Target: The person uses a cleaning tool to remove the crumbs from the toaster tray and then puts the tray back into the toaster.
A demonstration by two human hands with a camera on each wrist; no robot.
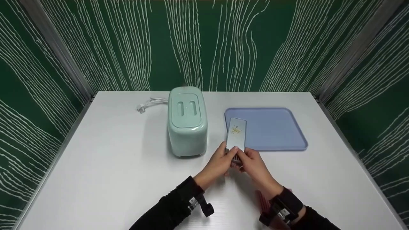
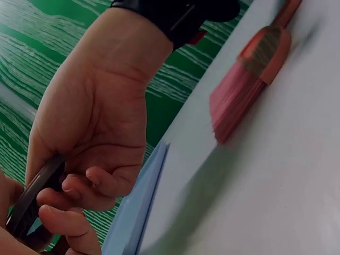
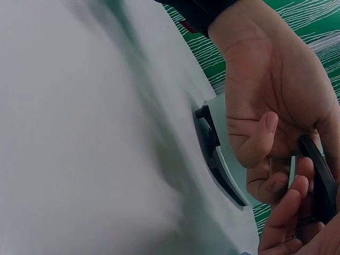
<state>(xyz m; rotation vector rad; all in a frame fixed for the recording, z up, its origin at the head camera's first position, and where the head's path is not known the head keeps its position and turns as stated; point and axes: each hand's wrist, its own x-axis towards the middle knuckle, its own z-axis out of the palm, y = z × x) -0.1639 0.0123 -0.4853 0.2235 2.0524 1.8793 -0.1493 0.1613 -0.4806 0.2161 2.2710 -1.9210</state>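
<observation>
A slim crumb tray (image 1: 236,139) with yellow crumbs (image 1: 236,129) on its pale surface is held out level or nearly so. My left hand (image 1: 218,162) grips its near end from the left, thumb on top. On the other side my right hand (image 1: 255,164) grips the same end, the two thumbs almost meeting. Both wrist views show fingers curled under the dark handle (image 3: 319,180). The mint-green toaster (image 1: 188,127), with a lidded top, stands left of the hands. Behind and partly below the crumb tray lies a blue tray (image 1: 271,127).
A brush with pink bristles (image 2: 239,101) lies on the white table (image 1: 105,166), partly hidden under my right wrist in the head view. The toaster's white cord and plug (image 1: 141,108) trail behind it to the left. Green patterned walls enclose the table's back and sides.
</observation>
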